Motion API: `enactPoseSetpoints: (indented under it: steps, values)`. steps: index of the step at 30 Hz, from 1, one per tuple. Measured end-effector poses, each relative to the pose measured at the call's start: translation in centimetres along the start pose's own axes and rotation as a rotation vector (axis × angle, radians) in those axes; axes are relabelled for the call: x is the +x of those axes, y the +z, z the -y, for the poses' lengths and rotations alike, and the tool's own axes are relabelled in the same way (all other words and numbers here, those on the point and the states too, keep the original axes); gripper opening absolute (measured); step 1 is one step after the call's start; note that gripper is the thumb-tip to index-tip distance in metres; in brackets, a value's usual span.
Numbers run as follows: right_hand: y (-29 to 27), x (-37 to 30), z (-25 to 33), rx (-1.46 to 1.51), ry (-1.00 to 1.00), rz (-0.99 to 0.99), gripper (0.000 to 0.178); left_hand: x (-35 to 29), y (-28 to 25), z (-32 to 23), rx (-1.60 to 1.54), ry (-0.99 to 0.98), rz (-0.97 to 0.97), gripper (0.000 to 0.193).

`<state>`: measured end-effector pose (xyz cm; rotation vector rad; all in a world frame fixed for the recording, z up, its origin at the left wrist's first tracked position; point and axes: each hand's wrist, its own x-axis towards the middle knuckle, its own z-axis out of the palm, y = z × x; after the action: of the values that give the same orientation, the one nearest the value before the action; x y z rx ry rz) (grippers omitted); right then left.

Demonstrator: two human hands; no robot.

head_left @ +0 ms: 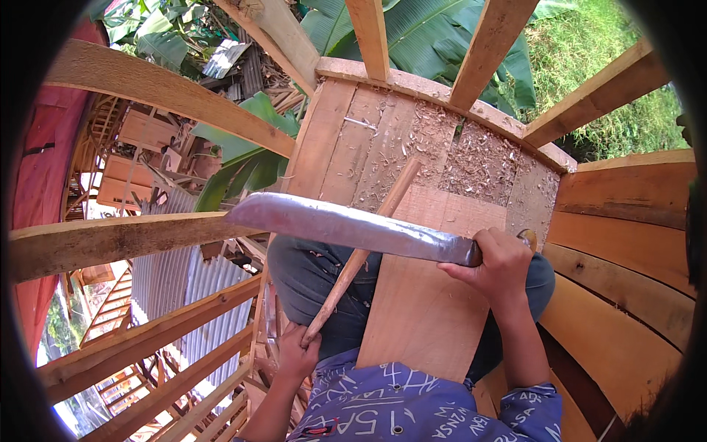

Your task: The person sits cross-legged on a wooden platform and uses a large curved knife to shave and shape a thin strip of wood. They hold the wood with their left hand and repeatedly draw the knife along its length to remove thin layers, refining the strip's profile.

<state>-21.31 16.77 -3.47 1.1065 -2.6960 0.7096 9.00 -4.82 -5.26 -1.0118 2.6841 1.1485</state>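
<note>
My right hand [501,267] is closed round the handle of a machete [353,228], whose broad steel blade reaches leftward across my lap, its tip near a side rail. At the lower left, my left hand [298,352] grips the near end of a slim wooden stick [352,271]. The stick slants up and to the right, passing beneath the blade. Its far end [411,169] shows over the plank floor. A wide smooth board [431,313] lies lengthwise between my legs, under the machete and my right wrist.
Wood shavings [479,158] litter the plank floor [324,147] ahead. Upright timber posts [486,51] and side rails [140,302] surround me, and a plank wall [626,243] stands on the right. Beyond lie banana leaves [420,37], corrugated metal sheets [199,287] and lower ground.
</note>
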Motion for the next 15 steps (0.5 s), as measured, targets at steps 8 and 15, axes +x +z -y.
enactPoseSetpoints:
  steps: [8, 15]
  values:
    - [1.1, 2.3, -4.5, 0.040, 0.312, 0.009, 0.052, 0.3, 0.2, -0.3, -0.004, -0.037, -0.033, 0.017]
    - [1.9, 2.3, -1.3, 0.166, -0.002, 0.105, 0.056, 0.2, 0.5, -1.2, 0.136, -0.030, -0.045, 0.018]
